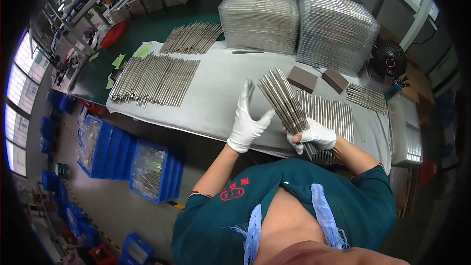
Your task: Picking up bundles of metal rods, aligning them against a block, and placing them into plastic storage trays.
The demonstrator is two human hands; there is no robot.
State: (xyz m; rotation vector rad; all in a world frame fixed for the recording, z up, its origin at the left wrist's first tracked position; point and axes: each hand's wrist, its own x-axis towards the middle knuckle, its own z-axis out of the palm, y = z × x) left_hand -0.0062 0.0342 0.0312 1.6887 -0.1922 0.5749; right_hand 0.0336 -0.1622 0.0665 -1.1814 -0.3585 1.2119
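A bundle of thin metal rods (280,97) is gripped near its lower end by my right hand (316,135), which wears a white glove with bare fingertips showing. The bundle tilts up and to the left above the table's front edge. My left hand (248,120), also white-gloved, is held up just left of the bundle, with its fingers stretched, its thumb apart and nothing in it. Right of the bundle, partly behind it and my right hand, lies a row of similar rods (338,118) on the grey cloth (211,113).
More rods (154,81) lie at the left, with another group (191,38) behind. Two brown blocks (302,79) sit beyond the bundle. Stacked clear trays (336,29) stand at the back, near a black fan (389,60). Blue crates (153,172) stand on the floor at the left.
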